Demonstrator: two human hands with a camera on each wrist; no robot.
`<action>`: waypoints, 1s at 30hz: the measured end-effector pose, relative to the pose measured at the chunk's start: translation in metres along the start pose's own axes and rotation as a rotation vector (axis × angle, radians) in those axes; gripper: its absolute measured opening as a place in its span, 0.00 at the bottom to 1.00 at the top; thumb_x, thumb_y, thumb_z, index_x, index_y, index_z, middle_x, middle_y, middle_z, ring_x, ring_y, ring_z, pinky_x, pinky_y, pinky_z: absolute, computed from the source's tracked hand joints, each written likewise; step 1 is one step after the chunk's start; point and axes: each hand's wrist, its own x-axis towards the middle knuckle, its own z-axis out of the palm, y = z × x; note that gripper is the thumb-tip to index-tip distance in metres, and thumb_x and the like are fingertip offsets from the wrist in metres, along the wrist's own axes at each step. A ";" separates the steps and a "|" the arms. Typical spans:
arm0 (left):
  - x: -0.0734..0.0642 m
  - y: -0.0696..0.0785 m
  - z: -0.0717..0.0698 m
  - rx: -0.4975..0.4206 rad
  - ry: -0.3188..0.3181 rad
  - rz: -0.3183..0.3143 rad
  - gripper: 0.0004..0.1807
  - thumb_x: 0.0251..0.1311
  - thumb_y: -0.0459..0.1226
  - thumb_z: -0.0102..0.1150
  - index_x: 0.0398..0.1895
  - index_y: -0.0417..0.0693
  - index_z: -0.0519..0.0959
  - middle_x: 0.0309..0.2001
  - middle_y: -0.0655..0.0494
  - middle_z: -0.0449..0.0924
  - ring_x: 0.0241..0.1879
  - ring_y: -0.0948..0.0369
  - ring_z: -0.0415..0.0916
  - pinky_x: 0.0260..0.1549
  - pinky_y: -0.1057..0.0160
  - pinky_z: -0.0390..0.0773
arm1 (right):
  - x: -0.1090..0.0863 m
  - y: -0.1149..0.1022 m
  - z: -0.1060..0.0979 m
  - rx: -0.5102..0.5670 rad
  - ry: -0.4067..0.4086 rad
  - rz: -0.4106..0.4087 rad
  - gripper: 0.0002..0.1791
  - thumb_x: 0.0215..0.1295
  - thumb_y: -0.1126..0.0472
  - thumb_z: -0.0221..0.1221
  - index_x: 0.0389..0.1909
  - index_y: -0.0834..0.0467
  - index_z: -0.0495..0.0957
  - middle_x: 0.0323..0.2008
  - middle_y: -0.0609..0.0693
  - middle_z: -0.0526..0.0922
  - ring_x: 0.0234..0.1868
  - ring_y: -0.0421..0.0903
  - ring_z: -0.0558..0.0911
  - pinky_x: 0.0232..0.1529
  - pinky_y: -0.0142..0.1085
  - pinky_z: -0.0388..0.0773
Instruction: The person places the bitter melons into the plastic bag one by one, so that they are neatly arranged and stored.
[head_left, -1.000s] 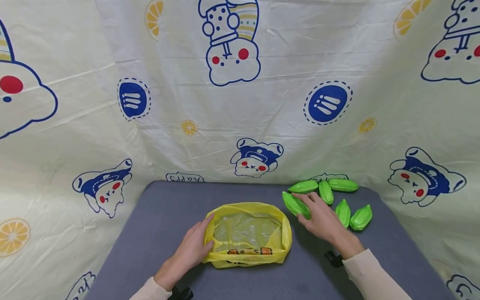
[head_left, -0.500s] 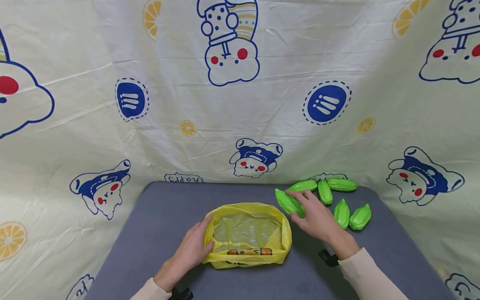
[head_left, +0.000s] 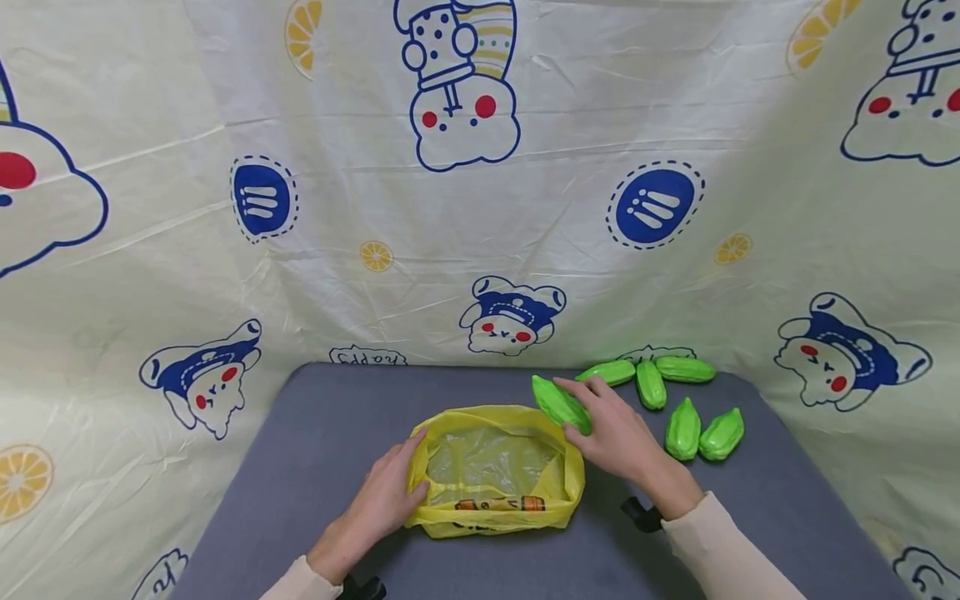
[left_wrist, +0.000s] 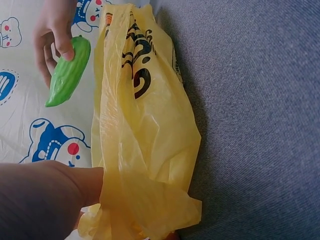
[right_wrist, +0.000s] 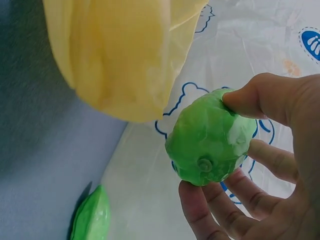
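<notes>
A yellow plastic bag (head_left: 517, 518) stands on the table with its mouth spread wide, only its own film showing inside. My left hand (head_left: 382, 493) holds the bag's left rim; in the left wrist view the thumb (left_wrist: 90, 185) goes in behind the yellow film. Raised at the bag's far right corner is a green bitter melon (head_left: 558, 403), ridged and pointed at one end. My right hand (head_left: 618, 429) grips it between thumb and fingers. In the right wrist view its stem end (right_wrist: 205, 164) faces the camera, beside the bag's wall (right_wrist: 115, 65).
Several more green bitter melons lie at the table's back right, among them one melon (head_left: 684, 429) and another melon (head_left: 722, 434) side by side. The grey table (head_left: 352, 392) ends at a printed white cloth (head_left: 337, 300) hanging behind and around it.
My right hand has carried the bitter melon leftward from beside the other melons to the bag's far right rim. The left hand and the bag have stayed in place.
</notes>
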 end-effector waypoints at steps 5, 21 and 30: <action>0.002 0.001 0.000 -0.002 -0.001 -0.001 0.46 0.70 0.31 0.79 0.90 0.44 0.70 0.73 0.33 0.84 0.71 0.31 0.84 0.68 0.28 0.85 | 0.004 -0.006 0.003 0.002 -0.011 0.006 0.40 0.75 0.59 0.75 0.86 0.49 0.76 0.63 0.59 0.82 0.42 0.47 0.78 0.37 0.40 0.76; 0.005 0.004 -0.002 -0.030 0.020 -0.007 0.44 0.72 0.32 0.77 0.89 0.43 0.71 0.71 0.33 0.85 0.69 0.33 0.85 0.67 0.31 0.86 | 0.014 -0.033 0.019 0.078 -0.085 -0.002 0.37 0.78 0.57 0.73 0.85 0.51 0.77 0.68 0.58 0.85 0.54 0.51 0.84 0.53 0.51 0.86; 0.003 0.004 0.000 -0.024 0.019 -0.003 0.44 0.71 0.33 0.77 0.89 0.42 0.71 0.69 0.32 0.86 0.67 0.32 0.86 0.65 0.31 0.86 | 0.017 -0.046 0.033 0.128 -0.141 0.027 0.38 0.77 0.58 0.73 0.85 0.49 0.77 0.64 0.56 0.86 0.50 0.47 0.82 0.47 0.46 0.85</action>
